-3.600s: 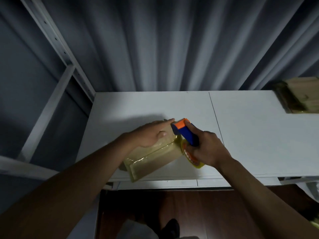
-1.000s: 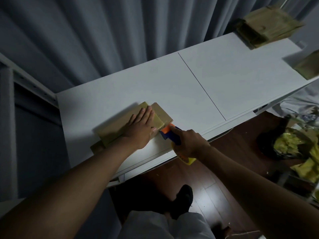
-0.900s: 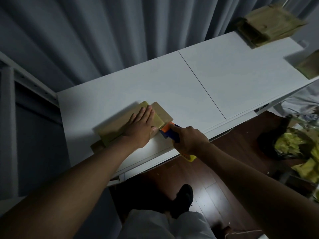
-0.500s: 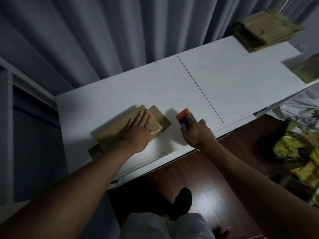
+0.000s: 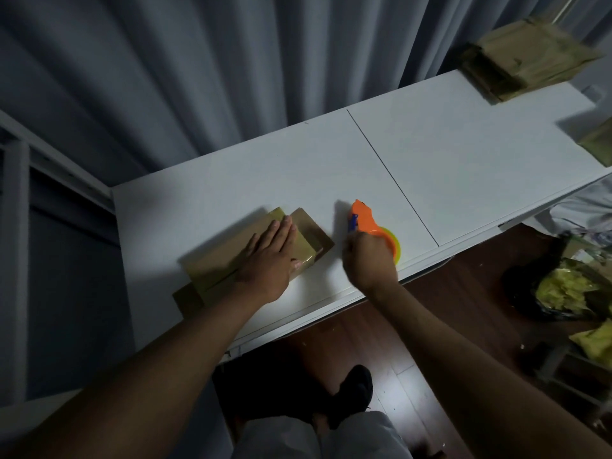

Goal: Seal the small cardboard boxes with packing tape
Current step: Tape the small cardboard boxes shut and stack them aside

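A small flat cardboard box (image 5: 225, 260) lies on the white table (image 5: 463, 167) near its left front corner, with end flaps sticking out at both ends. My left hand (image 5: 270, 260) lies flat on its top, fingers straight. To the right of the box, my right hand (image 5: 367, 260) grips an orange and blue tape dispenser (image 5: 364, 221) that carries a yellow-rimmed tape roll (image 5: 394, 248). The dispenser rests on the table, apart from the box.
A stack of flattened cardboard boxes (image 5: 526, 58) sits at the table's far right, and another box (image 5: 599, 144) pokes in at the right edge. Grey curtains hang behind. Yellow bags (image 5: 569, 289) lie on the wooden floor at the right.
My right hand has pulled the tape dispenser away from the box's right end and set it down on the table to the right. My left hand stays flat on the box.
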